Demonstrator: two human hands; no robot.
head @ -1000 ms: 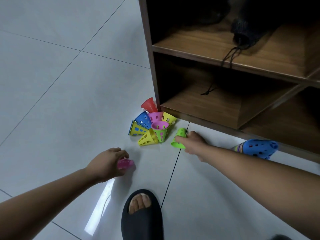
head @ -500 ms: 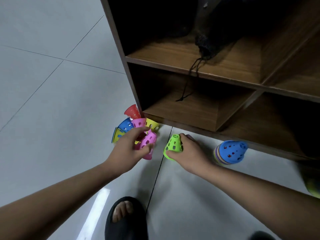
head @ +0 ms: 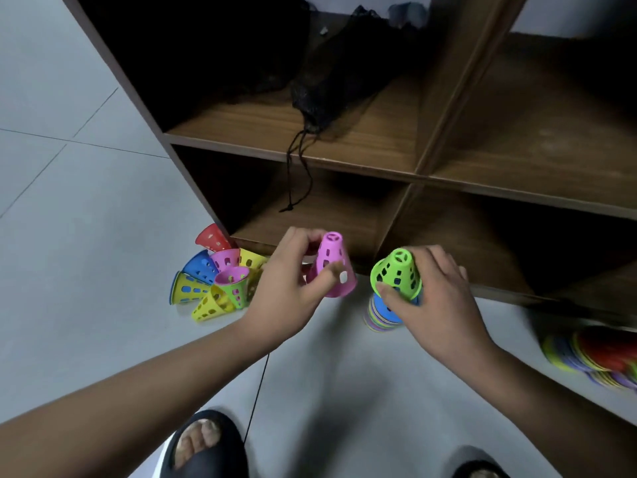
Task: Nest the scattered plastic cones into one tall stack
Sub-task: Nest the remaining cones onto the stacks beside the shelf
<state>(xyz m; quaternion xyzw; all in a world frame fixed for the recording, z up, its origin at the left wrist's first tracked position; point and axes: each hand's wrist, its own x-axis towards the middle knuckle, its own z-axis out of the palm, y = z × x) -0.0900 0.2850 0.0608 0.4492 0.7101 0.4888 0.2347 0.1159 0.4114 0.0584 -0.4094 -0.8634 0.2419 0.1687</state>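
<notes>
My left hand point(head: 287, 288) holds a pink perforated cone point(head: 332, 267) upright, narrow end up, above the floor. My right hand point(head: 436, 298) grips a green cone point(head: 396, 272) directly over the cone stack point(head: 381, 312), whose top cone is blue with striped rims below. Whether the green cone touches the stack I cannot tell. A heap of loose cones point(head: 215, 279) in red, blue, yellow, pink and green lies on the floor to the left, against the shelf corner.
A dark wooden shelf unit point(head: 396, 167) stands right behind the cones, with a black mesh drawstring bag point(head: 320, 98) on its upper board. A blurred pile of coloured flat discs point(head: 596, 357) lies at the right. My sandalled feet point(head: 203, 443) are at the bottom.
Both hands lifted their cones off the floor and moved right. The green cone now sits over the blue-topped stack, and the pink cone is upright beside it. The view shifted right too.
</notes>
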